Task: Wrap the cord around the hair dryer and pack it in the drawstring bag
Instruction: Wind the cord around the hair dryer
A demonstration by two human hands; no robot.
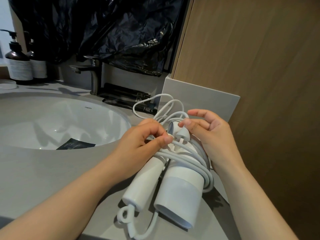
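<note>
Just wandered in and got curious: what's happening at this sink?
A person is wrapping the cord round a folded hair dryer at the counter. The left hand pinches the cord near the hinge; the right hand holds the dryer's head, thumb by the plug. Several turns are on; some loops hang loose. It is not yet bagged.

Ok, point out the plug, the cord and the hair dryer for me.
plug (181,134): head view, on its grey body.
cord (187,157): head view, on the wrapped loops.
hair dryer (181,193): head view, on the barrel's side.
</note>
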